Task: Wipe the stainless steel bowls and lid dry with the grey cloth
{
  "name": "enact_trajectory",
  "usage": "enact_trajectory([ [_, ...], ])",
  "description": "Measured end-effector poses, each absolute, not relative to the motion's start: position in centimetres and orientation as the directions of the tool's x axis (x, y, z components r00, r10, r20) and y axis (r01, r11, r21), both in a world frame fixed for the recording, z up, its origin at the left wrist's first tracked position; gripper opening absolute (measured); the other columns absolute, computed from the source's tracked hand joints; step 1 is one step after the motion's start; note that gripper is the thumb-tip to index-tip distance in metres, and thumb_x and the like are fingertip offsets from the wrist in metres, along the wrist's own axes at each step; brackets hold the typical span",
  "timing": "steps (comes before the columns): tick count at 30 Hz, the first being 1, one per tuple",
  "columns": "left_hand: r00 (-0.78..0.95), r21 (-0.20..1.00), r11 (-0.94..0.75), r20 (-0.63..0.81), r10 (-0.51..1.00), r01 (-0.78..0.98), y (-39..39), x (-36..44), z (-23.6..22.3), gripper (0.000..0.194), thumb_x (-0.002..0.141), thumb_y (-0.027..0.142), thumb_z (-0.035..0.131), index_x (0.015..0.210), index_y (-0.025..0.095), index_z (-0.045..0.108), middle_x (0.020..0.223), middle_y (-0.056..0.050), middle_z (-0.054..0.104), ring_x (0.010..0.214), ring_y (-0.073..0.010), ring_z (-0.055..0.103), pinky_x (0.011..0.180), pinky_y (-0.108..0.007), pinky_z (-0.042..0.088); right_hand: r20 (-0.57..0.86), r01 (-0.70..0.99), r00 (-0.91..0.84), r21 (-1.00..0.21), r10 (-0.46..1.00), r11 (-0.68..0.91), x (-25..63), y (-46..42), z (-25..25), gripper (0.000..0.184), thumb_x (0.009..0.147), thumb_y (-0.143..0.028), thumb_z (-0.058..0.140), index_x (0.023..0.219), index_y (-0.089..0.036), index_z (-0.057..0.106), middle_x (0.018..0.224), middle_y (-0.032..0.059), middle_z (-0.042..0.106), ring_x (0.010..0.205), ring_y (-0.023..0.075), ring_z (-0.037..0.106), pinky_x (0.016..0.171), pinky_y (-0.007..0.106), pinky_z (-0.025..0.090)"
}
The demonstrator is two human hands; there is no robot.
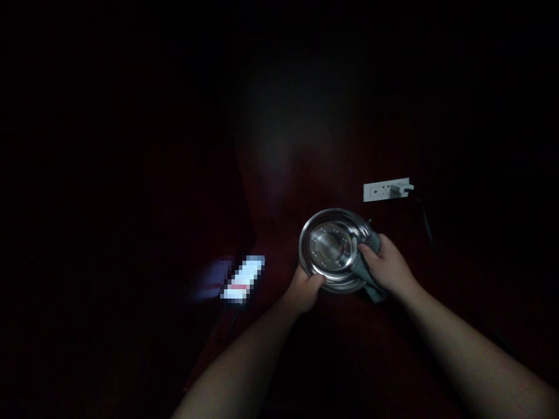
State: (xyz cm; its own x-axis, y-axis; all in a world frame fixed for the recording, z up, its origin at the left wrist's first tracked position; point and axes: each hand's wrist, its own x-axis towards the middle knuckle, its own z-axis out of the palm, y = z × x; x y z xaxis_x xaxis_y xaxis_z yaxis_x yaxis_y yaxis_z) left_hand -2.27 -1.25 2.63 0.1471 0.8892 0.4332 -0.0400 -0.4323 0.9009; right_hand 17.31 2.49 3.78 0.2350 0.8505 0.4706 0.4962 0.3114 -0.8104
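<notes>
A shiny round steel bowl (329, 244) is held up in front of me, its inside tilted toward the camera. My left hand (304, 289) grips the lower left rim, thumb over the edge and the other fingers hidden behind. At the right side, my right hand (388, 265) is closed on a grey-green cloth (369, 280) folded over the rim. The thumb presses the cloth against the bowl's inner wall, and part of the cloth hangs below.
A lit phone (243, 280), its screen blurred out, lies left of my left hand with a thin cable near it. Beyond the bowl to the right is a white socket panel (378, 191) with a plug and dark cord. Dark red surfaces surround these; most else is too dark to make out.
</notes>
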Motion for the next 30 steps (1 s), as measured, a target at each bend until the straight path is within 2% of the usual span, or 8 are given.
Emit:
enact_trajectory([
  [4,0.190,0.902,-0.431,0.430,0.882,-0.041,-1.1,-2.6,3.1,0.031,0.063,0.015,0.056,0.094,0.015,0.060,0.104,-0.008,0.066,0.112,-0.0281,0.053,0.102,-0.045,0.038,0.482,0.523,0.227,-0.793,0.846,0.311,17.3,2.2,4.1,0.022,0.077,-0.040,0.053,0.087,-0.021,0.051,0.084,0.0065,0.062,0.076,0.0229,0.060,0.068,0.035,0.046],
  [10,0.312,0.907,-0.411,0.418,0.853,-0.092,-1.0,-2.9,3.2,0.050,0.060,0.014,0.057,0.110,0.015,0.056,0.119,-0.009,0.061,0.112,-0.0284,0.054,0.100,-0.044,0.040,0.506,0.603,0.253,-0.749,0.825,0.274,17.8,1.9,4.7,0.020,0.077,-0.041,0.052,0.076,-0.022,0.045,0.071,0.0023,0.056,0.064,0.0183,0.054,0.058,0.030,0.040],
  [17,0.377,0.915,-0.391,0.398,0.836,-0.099,-0.8,-3.3,2.8,0.058,0.062,0.015,0.061,0.119,0.017,0.052,0.122,-0.009,0.061,0.114,-0.0307,0.053,0.100,-0.047,0.040,0.547,0.635,0.272,-0.720,0.792,0.279,18.1,2.1,4.4,0.024,0.077,-0.044,0.053,0.072,-0.023,0.042,0.064,-0.0007,0.051,0.058,0.0157,0.049,0.052,0.028,0.034],
  [24,0.312,0.839,-0.528,0.541,0.781,-0.130,-0.7,-3.0,1.5,0.083,0.071,0.037,0.070,0.139,0.016,0.026,0.135,-0.017,0.049,0.125,-0.0314,0.046,0.105,-0.049,0.034,0.491,0.538,0.288,-0.793,0.822,0.285,17.8,2.7,3.9,0.026,0.076,-0.047,0.054,0.076,-0.022,0.047,0.065,0.0000,0.054,0.059,0.0165,0.051,0.052,0.028,0.037],
  [28,0.247,0.741,-0.650,0.670,0.700,-0.167,-1.3,-2.8,2.3,0.095,0.075,0.041,0.067,0.146,0.019,0.008,0.146,-0.017,0.034,0.134,-0.0293,0.037,0.112,-0.045,0.026,0.459,0.489,0.248,-0.820,0.853,0.298,17.1,2.9,3.6,0.023,0.076,-0.043,0.055,0.082,-0.021,0.051,0.075,0.0033,0.060,0.067,0.0191,0.057,0.060,0.031,0.043],
  [30,0.231,0.710,-0.685,0.703,0.673,-0.165,-1.5,-2.7,2.7,0.093,0.077,0.043,0.064,0.147,0.020,0.007,0.150,-0.016,0.030,0.136,-0.0285,0.032,0.113,-0.043,0.023,0.460,0.480,0.224,-0.819,0.859,0.313,16.8,2.9,3.5,0.022,0.077,-0.041,0.055,0.085,-0.020,0.053,0.080,0.0046,0.062,0.071,0.0198,0.058,0.065,0.033,0.045],
])
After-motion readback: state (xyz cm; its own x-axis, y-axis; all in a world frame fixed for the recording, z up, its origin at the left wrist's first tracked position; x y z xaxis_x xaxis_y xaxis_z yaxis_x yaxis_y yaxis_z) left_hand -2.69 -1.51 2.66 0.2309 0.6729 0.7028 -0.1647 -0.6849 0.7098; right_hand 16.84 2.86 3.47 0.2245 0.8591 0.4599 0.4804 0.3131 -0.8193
